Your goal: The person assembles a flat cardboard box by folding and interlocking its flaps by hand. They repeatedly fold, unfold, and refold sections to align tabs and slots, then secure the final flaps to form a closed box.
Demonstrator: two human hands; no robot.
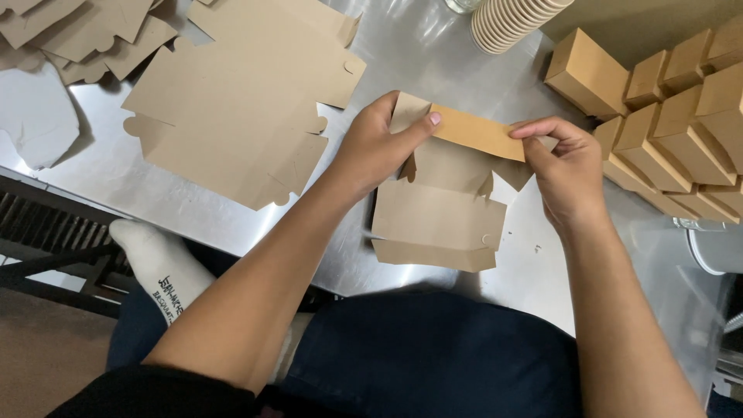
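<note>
Fingertips of left hand (375,151) & right hand (565,166) hidden behind box blank (441,209).

both forearms bare to above the elbow. left hand (377,147) and right hand (567,172): no gloves, rings or watch; nails short. black sleeve edge at the left upper arm. dark navy trousers (433,356) over the lap. white sock (159,263) with dark printed lettering near the cuff.

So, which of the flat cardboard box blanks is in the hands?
The small blank near the table's front edge; both hands pinch its top flap. The large blank lies untouched.
</note>
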